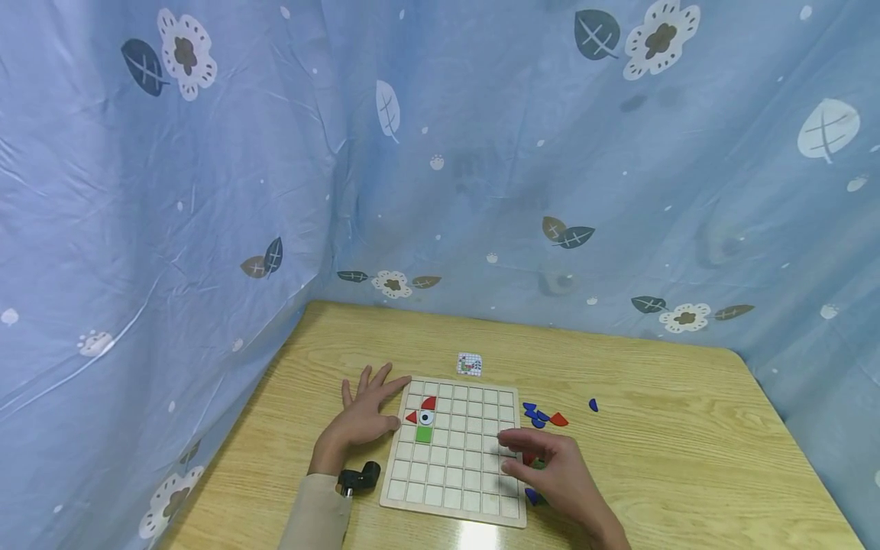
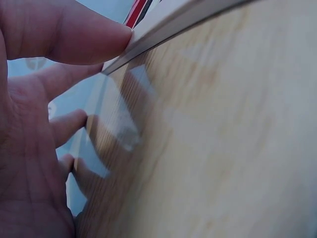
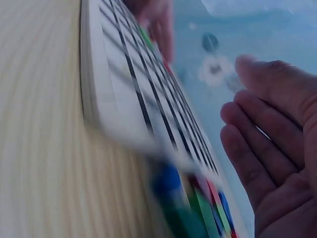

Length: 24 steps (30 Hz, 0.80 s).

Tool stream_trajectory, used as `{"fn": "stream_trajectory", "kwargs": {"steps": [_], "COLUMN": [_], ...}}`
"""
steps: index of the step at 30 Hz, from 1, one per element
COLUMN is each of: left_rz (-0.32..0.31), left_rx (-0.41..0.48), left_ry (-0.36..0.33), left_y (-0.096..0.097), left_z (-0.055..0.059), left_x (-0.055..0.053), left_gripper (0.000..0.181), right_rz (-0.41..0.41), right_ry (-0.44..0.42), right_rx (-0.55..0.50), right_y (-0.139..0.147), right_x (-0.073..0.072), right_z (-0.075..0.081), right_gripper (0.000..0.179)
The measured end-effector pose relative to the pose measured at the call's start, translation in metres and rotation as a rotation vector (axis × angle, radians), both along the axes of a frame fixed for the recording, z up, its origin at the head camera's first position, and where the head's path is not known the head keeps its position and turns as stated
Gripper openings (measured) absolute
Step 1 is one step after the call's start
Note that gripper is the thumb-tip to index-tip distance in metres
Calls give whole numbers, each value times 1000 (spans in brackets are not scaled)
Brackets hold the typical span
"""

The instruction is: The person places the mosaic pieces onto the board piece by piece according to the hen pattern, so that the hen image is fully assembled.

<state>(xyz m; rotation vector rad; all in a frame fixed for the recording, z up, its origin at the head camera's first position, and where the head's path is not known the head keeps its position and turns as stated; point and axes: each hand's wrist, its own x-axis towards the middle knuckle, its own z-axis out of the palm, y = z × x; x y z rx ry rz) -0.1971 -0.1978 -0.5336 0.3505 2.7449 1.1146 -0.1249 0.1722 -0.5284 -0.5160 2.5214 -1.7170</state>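
A wooden grid board (image 1: 457, 458) lies on the table with four-sided cells. On its upper left sit a red quarter-round piece (image 1: 429, 402), a red triangle (image 1: 412, 417), a white eye tile (image 1: 426, 418) and a green square (image 1: 423, 435). My left hand (image 1: 364, 416) rests at the board's left edge, fingers spread, thumb and index finger touching the rim. Above the board's right edge hovers my right hand (image 1: 550, 466), fingers relaxed and nothing between them in the right wrist view. Beneath it, red, green and blue pieces (image 3: 200, 206) are partly hidden.
Blue pieces (image 1: 535, 415) and a red quarter-round (image 1: 559, 419) lie right of the board, with one blue piece (image 1: 593, 405) farther off. A small picture card (image 1: 470, 364) lies behind the board. Blue patterned curtains (image 1: 481, 153) stand behind the table (image 1: 660, 443).
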Motion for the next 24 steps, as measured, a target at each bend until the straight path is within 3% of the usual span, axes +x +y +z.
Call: {"fn": "stream_trajectory", "kwargs": {"steps": [3,7,14,20,24], "left_rz": [2,4,1,-10,-10], "left_rx": [-1,0,3,6,8], "left_ry": [-4,-8,-9,-12,-9], "left_y": [0,-1,0,0,0], "left_z": [0,1,0,0,-1], "left_x": [0,0,0,0,0], "left_gripper": [82,83,84,84,84], "right_rz": [-52,-111,-245,-261,-236], "right_ry": [-58,-22,36,18,-2], "right_rx": [-25,-60,34,110,77], "right_y": [25,54,79,83,81], "right_x": [7,13,13,4,-3], "right_z": [1,-2,-3,-6,-11], "right_gripper": [38,38,35,35,37]}}
